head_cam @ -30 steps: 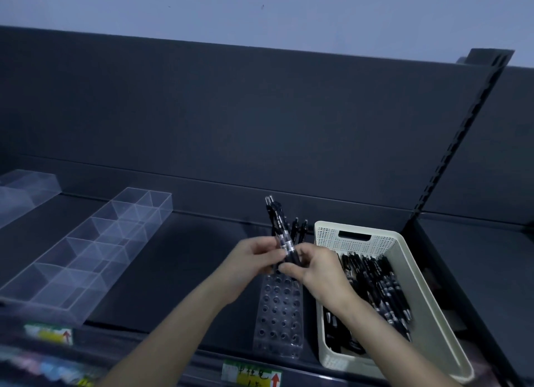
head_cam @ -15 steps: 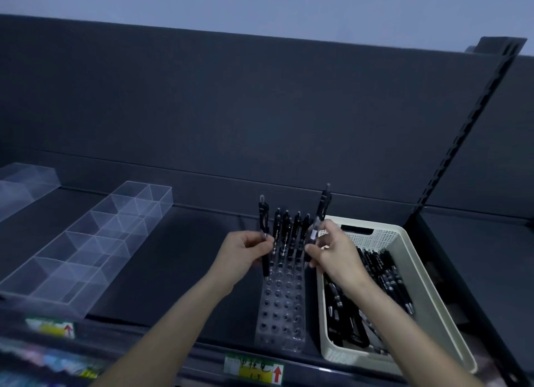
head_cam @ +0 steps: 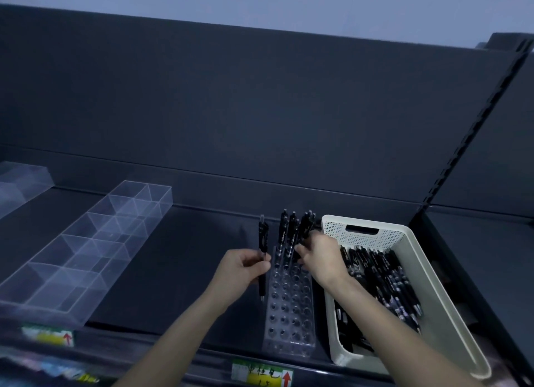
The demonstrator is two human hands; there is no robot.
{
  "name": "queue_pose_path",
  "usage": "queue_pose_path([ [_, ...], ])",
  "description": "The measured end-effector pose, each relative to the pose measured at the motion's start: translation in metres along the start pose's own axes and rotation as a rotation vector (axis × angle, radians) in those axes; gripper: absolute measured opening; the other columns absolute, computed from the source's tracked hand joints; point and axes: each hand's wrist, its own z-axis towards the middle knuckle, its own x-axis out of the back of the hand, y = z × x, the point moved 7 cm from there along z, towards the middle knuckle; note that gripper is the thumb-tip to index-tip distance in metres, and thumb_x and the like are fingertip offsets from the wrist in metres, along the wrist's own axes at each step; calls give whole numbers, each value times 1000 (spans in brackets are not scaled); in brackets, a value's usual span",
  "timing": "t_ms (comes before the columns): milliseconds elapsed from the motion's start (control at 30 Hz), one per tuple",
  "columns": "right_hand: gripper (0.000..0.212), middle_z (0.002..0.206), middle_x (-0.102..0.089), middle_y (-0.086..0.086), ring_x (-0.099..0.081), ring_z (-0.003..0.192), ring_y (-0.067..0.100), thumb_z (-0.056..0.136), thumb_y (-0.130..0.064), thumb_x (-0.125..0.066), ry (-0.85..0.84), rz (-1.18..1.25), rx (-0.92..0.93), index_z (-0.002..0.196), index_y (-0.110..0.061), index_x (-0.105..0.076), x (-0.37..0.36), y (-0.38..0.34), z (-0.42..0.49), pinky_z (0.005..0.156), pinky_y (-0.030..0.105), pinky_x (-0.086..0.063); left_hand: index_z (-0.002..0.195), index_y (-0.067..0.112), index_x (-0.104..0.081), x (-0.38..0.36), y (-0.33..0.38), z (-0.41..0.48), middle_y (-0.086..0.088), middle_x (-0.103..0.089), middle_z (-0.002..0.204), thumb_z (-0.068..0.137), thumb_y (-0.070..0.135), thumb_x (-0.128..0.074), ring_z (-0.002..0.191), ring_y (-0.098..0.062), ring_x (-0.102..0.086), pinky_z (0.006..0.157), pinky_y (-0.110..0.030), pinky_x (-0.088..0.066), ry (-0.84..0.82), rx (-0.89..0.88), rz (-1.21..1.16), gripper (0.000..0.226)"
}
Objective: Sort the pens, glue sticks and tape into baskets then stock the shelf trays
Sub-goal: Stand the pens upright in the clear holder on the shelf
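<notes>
A clear pen tray with rows of round holes (head_cam: 290,308) lies on the dark shelf. Several black pens (head_cam: 291,227) stand upright in its far rows. My left hand (head_cam: 241,268) pinches one black pen (head_cam: 263,242) upright, just left of the tray. My right hand (head_cam: 320,256) reaches over the tray's far end, its fingers curled round a black pen among the standing ones. A cream perforated basket (head_cam: 372,236) full of black pens (head_cam: 381,279) sits right of the tray.
A clear divided tray with empty compartments (head_cam: 86,250) sits to the left, another clear tray (head_cam: 20,181) at the far left. Price labels (head_cam: 261,373) line the shelf's front edge. A slotted upright (head_cam: 474,126) divides the shelf bays at right.
My right hand has lowered its pen in among the standing pens at the tray's far end. My left hand still holds its pen upright, close to the tray's left side.
</notes>
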Motion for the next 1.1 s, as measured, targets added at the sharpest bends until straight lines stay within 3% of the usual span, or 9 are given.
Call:
queue_pose_path([
  [133, 24, 80, -67, 14, -66, 74, 27, 89, -24, -60, -21, -127, -36, 79, -3, -60, 2, 0, 2, 69, 32, -54, 81, 19, -68, 0, -3, 3, 1, -67, 85, 86, 3, -61, 79, -10, -62, 76, -29, -53, -11, 10, 4, 18],
  [367, 19, 76, -68, 15, -67, 69, 28, 88, -18, -61, 26, -79, -8, 80, -1, -61, -1, 2, 4, 68, 39, -57, 82, 19, -68, 3, -4, 6, 3, -67, 86, 86, 4, -62, 81, -9, -62, 72, -26, -53, -17, 1, 6, 17],
  [467, 22, 75, -67, 15, -67, 68, 29, 87, -20, -62, 32, -87, -15, 76, -1, -59, -1, 2, 6, 67, 39, -57, 82, 20, -68, 3, -4, 7, 5, -66, 87, 86, 5, -62, 80, -6, -61, 65, -19, -53, -17, -3, 20, 17],
  [767, 21, 77, -68, 11, -66, 71, 25, 84, -23, -67, 11, -110, -3, 83, -2, -65, 4, 4, 3, 69, 32, -55, 80, 21, -69, -2, 4, 6, 7, -64, 75, 84, 5, -65, 70, 0, -59, 59, -12, -50, -28, -49, 49, 17],
  [900, 8, 71, -70, 8, -69, 67, 23, 82, -18, -69, 59, 98, 26, 76, -13, -67, 27, -1, -9, 66, 35, -57, 66, 22, -69, -11, 16, 5, -4, -66, 79, 81, 5, -68, 70, -7, -58, 57, -13, -49, -56, -92, 67, 23],
  [967, 19, 63, -67, -1, -66, 60, 16, 82, -16, -69, 54, 222, 77, 65, -23, -63, 38, -9, -18, 55, 27, -52, 57, 22, -66, -19, 21, 4, -4, -67, 83, 82, 4, -67, 72, -9, -58, 58, -15, -48, -85, -113, 79, 31],
  [1100, 25, 50, -55, -12, -49, 47, -2, 81, -17, -70, 22, 356, 150, 60, -27, -60, 47, -24, -29, 53, 14, -39, 65, 18, -64, -43, 32, 1, 9, -65, 72, 87, 3, -61, 58, 7, -53, 59, -12, -44, -210, -158, 148, 27],
])
